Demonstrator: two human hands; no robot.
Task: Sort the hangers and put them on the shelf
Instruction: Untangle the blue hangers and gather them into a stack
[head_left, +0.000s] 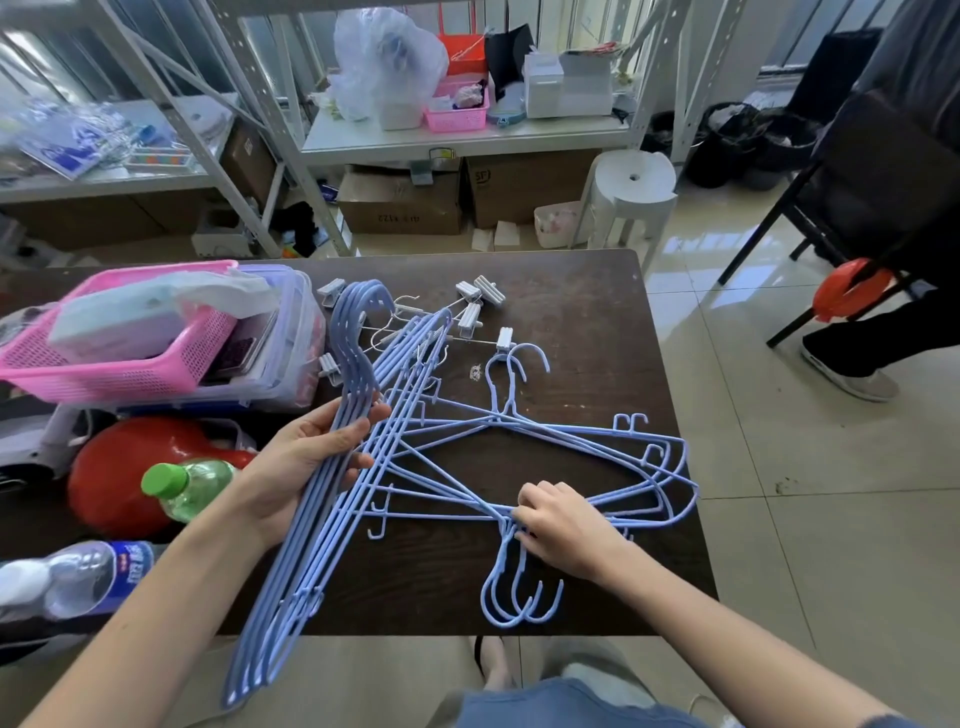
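While the head camera is looking down over a dark brown table (597, 322), a person's two bare hands are working among pale blue hangers. The left hand (306, 467) is gripping a stacked bundle of blue hangers (332, 499), fingers and thumb curled round the middle of it. That bundle is running diagonally, its hooks pointing up and away near the table's middle, its lower end hanging past the near table edge. The right hand (561, 525) is resting on a loose pile of blue wire hangers (519, 441) lying flat on the table, fingers bent and pinching the necks where several wires are meeting. Hooks of that pile are curling toward the near edge just below this hand; two more hooks are pointing away, near the table's centre. White clip hangers (478, 306) are lying farther back, partly under the blue ones.

Along the left side, a pink basket (104, 364) is sitting on a clear storage box (291, 353). Nearer are lying a red rounded object (124, 467), a green-capped bottle (182, 486) and a clear water bottle (78, 571).

Beyond the table, white metal shelving (467, 137) is holding bags, baskets and boxes, with cardboard cartons beneath. A white stool (631, 192) is standing on the tiled floor, and another person's leg and shoe (847, 371) are showing at right.
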